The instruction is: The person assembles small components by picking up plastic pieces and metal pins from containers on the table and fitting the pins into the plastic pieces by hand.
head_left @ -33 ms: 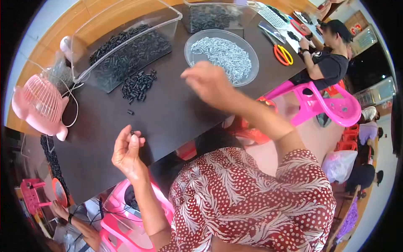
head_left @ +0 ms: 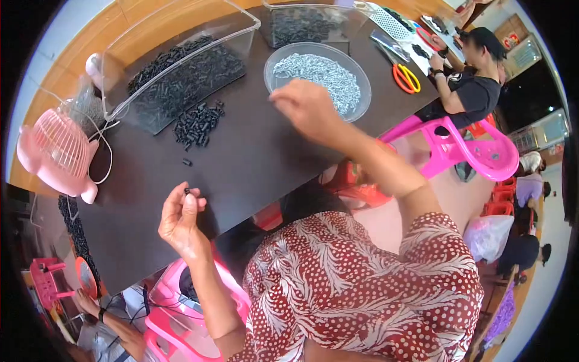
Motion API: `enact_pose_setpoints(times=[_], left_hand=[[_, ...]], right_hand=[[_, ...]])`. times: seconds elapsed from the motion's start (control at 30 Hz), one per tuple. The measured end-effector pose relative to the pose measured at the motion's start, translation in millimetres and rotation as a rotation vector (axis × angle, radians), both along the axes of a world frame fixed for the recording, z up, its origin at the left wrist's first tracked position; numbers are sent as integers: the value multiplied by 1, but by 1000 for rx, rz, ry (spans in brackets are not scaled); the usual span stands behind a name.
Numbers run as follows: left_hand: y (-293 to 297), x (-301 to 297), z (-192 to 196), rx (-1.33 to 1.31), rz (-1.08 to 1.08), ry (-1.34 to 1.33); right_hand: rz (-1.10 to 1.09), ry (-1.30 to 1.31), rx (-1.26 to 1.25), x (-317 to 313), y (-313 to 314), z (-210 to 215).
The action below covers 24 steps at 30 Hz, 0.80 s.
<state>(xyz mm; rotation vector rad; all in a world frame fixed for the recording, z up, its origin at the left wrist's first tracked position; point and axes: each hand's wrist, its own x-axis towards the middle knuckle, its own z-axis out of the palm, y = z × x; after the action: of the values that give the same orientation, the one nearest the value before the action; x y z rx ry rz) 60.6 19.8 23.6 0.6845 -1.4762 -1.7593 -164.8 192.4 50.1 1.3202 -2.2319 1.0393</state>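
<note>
My left hand (head_left: 186, 232) is raised over the near edge of the dark table, thumb and fingers pinched round a small black plastic piece (head_left: 187, 191). Just beyond it, one loose black piece (head_left: 187, 161) lies by itself, and farther off is a small heap of black pieces (head_left: 199, 123). My right hand (head_left: 309, 107) hovers at the near rim of a round, clear tray (head_left: 269, 71) of small silvery metal parts (head_left: 322, 75). Its fingers are curled together; whether anything sits between them is hidden.
Behind the heap stands a clear bin (head_left: 181, 72) of black pieces, with a second bin (head_left: 301, 25) to its right. A pink fan (head_left: 57, 154) and its cable are at the left. Orange-handled scissors (head_left: 406, 78) lie right of the tray. A co-worker (head_left: 476, 78) sits at far right.
My right hand has shifted slightly up and to the right, closer over the tray's near rim. The left hand has barely moved, still pinching the black piece.
</note>
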Motion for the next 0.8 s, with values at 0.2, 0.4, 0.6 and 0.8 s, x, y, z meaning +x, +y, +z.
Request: enact_pose_setpoints(times=[0.2,0.4,0.6,0.8], left_hand=[[-1,-8,4,-35,-2,-22],[-4,-12,0,-41,22,-52],[-4,-13,1,-55,26,-96],[-3,-11,-1,-38,10,-68]], right_hand=[[-64,-74,348,-67,9,-19],[-52,149,448,-80,13,-20],[-114,91,460,-80,25,-20],[-112,112,502,-86,14,-22]])
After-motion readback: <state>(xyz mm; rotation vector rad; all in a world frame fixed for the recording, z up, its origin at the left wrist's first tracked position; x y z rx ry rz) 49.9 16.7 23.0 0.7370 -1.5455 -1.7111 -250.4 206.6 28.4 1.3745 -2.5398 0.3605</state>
